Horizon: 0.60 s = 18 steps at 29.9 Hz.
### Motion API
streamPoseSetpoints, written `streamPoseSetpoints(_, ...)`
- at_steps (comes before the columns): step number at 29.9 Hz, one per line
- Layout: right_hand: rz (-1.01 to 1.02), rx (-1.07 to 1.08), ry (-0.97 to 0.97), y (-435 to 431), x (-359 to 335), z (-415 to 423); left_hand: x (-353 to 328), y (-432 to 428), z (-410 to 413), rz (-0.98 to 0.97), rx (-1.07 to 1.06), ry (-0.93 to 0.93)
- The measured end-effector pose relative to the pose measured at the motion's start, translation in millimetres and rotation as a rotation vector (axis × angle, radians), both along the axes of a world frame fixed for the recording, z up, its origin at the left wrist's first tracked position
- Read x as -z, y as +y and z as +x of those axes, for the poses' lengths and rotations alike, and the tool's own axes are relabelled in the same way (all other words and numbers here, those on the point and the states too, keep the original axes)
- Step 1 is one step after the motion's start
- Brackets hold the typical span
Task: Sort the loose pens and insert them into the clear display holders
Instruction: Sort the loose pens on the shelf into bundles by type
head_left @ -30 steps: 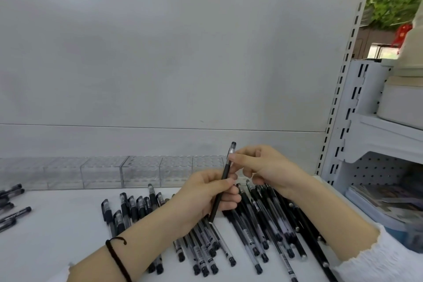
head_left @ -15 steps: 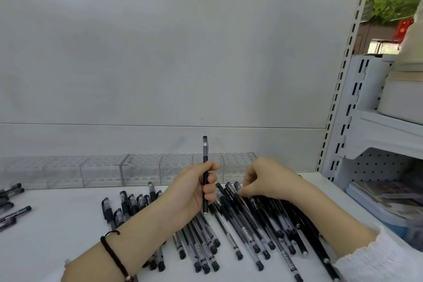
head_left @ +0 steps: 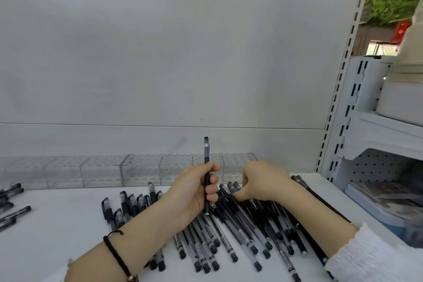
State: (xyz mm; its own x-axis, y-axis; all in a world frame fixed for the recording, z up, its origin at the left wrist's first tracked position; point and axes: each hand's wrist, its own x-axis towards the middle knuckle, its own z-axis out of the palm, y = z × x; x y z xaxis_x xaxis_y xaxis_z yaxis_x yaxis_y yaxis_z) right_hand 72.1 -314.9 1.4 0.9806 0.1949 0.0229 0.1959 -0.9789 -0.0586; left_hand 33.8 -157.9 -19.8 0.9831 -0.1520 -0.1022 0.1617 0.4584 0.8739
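- Our left hand [head_left: 192, 192] curls its fingers round an upright black pen [head_left: 206, 158]; a slack grip drops it.
- Our right hand [head_left: 265, 181] digs into the pen pile [head_left: 247, 229]. We cannot tell whether its fingers hold one, and pens may scatter.

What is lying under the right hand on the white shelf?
Loose black pens lie piled under the right hand, whose curled fingers reach into them. The hand covers its fingertips, so whether they pinch a pen cannot be seen.

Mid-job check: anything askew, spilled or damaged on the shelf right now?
Nothing damaged or spilled. The pile of pens lies crisscrossed before the clear holders, which hold no pens; the left hand holds one pen upright.
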Motion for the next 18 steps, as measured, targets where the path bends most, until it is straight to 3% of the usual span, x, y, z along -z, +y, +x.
streamPoseSetpoints(4, 0.206, -0.012, 0.075, -2.4, 0.0, 4.9, -0.2, -0.6, 0.3, -0.001, 0.001, -0.002)
streamPoseSetpoints(7, 0.238, -0.036, 0.076, -2.5, 0.9, 4.1, -0.2, 0.0, 0.9, -0.002, -0.001, -0.005)
streamPoseSetpoints(13, 0.020, 0.004, -0.005, 1.8, -1.4, 1.9, -0.6, 0.6, 0.7, -0.004, 0.001, -0.009)
streamPoseSetpoints(18, -0.017, 0.020, 0.039, -0.9, -4.2, 3.2, -2.1, 1.4, -0.8, -0.013, -0.005, -0.006)
